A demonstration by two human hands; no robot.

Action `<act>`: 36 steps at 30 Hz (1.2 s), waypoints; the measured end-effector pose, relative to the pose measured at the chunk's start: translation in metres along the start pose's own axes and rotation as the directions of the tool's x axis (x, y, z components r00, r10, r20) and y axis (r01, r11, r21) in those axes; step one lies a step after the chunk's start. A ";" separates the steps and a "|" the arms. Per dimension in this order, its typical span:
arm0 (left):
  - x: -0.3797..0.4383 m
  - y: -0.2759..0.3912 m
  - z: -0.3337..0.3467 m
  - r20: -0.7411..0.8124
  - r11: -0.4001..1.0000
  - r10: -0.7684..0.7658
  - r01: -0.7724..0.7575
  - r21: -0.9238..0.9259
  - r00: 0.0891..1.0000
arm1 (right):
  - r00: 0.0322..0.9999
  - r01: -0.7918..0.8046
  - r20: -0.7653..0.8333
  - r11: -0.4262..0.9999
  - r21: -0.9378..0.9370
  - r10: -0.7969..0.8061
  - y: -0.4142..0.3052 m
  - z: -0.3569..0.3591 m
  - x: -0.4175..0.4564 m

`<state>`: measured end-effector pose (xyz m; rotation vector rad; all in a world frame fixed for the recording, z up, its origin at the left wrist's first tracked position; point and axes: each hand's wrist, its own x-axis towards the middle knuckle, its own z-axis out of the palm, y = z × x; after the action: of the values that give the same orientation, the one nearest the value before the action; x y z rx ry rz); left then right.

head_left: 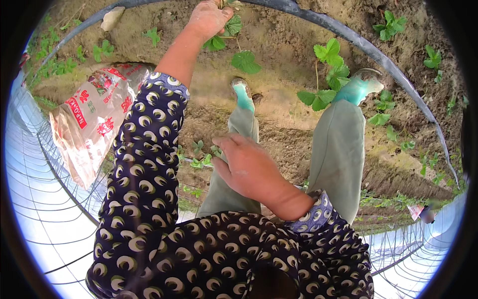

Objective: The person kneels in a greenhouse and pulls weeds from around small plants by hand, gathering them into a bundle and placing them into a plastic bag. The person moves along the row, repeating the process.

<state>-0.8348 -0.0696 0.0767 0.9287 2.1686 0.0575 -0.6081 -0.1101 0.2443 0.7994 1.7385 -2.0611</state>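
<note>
At the top edge my left hand [210,18] is closed around the stem part of a strawberry seedling, partly cut off by the frame. Green leaves [233,25] of it show beside my fingers. My right hand [248,168] hovers over my left trouser leg [235,198], thumb and fingers apart, with nothing visible in it. A lone strawberry leaf [245,62] shows against the soil below my left hand. By my right foot, a larger strawberry plant [328,54] spreads its leaves over the ground and partly over my teal shoe [354,91].
A black hose [336,26] arcs across the bed. On the left lies a clear plastic bag [98,108] with red writing. A pale stone [112,18] sits near the hose. More seedlings [390,26] grow at right. Another person [427,215] is far off, near the greenhouse film [448,220].
</note>
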 end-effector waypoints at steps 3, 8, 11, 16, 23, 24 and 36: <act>0.006 -0.038 0.054 0.148 0.850 0.118 -0.177 0.497 0.982 | 1.000 0.000 0.012 1.000 0.008 0.000 -0.002 0.001 0.000; 0.006 -0.014 0.075 0.232 0.855 -0.175 0.031 0.518 0.957 | 0.998 0.011 -0.055 0.999 0.032 -0.009 0.004 0.001 -0.001; 0.014 -0.023 0.081 0.201 0.869 -0.249 0.127 0.479 0.947 | 0.997 0.029 -0.074 0.999 0.029 -0.027 0.004 0.001 -0.001; 0.012 -0.011 0.087 0.101 0.874 -0.409 0.358 0.329 0.907 | 0.996 0.046 -0.081 0.999 0.019 -0.045 0.003 -0.001 0.000; 0.026 -0.008 0.088 0.171 0.841 -0.507 0.441 0.313 0.845 | 0.993 0.049 -0.108 0.999 0.016 -0.047 0.001 -0.007 -0.002; 0.029 -0.008 0.083 0.241 0.838 -0.520 0.436 0.328 0.819 | 0.994 0.046 -0.100 0.999 0.015 -0.044 0.001 -0.007 -0.002; 0.013 -0.021 0.089 0.207 0.764 -0.567 0.603 -0.229 0.798 | 0.999 -0.041 -0.001 0.999 0.022 0.041 0.001 -0.009 -0.003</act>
<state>-0.7944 -0.0984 -0.0007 0.0559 2.1637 0.0030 -0.6034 -0.1020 0.2447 0.8361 1.6891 -2.0571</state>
